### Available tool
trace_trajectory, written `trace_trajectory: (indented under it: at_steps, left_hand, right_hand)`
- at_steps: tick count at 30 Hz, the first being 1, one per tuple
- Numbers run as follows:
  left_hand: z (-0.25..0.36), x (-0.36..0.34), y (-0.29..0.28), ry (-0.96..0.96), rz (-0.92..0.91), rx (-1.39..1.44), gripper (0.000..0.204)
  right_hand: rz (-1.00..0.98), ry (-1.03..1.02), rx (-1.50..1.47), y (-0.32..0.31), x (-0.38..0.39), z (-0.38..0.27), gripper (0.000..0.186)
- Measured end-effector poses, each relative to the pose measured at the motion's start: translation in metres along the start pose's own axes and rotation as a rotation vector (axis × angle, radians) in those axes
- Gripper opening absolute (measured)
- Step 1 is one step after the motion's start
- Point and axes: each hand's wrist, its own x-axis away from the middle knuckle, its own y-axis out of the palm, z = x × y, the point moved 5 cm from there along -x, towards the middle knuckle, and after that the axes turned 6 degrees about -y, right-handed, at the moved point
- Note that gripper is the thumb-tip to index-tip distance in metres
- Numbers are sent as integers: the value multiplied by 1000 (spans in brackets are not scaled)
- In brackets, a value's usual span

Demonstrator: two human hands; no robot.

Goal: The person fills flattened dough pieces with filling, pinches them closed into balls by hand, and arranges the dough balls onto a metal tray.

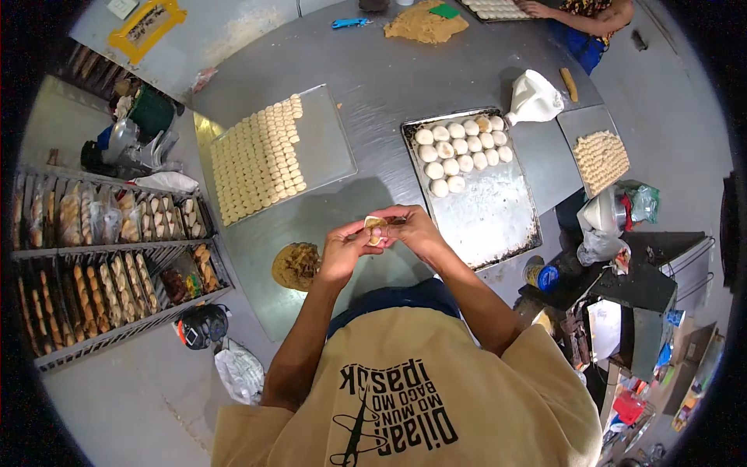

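Observation:
My left hand (350,249) and my right hand (408,231) meet at the centre, fingers wrapped round a small pale dough piece (373,222) with golden-brown filling showing in it. A round mound of brown crumbly filling (286,265) lies on the steel table (358,101) beside my left forearm. Ahead of my right hand is a dark-rimmed baking tray (475,218) bearing rows of round white dough pieces (463,162). To the left, another tray (323,113) carries many small cut dough pieces (257,163).
A white piping bag (529,100) lies beside a small filled tray (599,159). A co-worker's arm (591,23) reaches a far tray (494,9), near a dough slab (424,23). Bread racks (109,257) stand left; a cluttered dark stand (630,288) stands right.

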Motion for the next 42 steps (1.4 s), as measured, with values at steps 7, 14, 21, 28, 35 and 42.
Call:
trace_trajectory:
  at_steps: [7, 14, 21, 28, 35, 42]
  left_hand:
    - [-15, -15, -9, 39, 75, -158, 36]
    - [-9, -23, -12, -143, 92, -99, 42]
    - [-7, -30, -20, -27, -14, 47, 46]
    - [-2, -34, -26, 90, 18, -136, 38]
    - [5, -40, -30, -17, -94, -128, 42]
    - [-18, -49, -39, -1, 44, 28, 32]
  right_hand:
    - [121, -313, 583, -3, -14, 27, 24]
    - [26, -6, 102, -36, -29, 45, 45]
    - [-25, -127, 89, -21, -28, 8, 43]
    - [22, -170, 222, -22, -26, 19, 35]
    - [25, -201, 567, -11, -36, 7, 34]
    - [124, -108, 290, -18, -42, 43, 33]
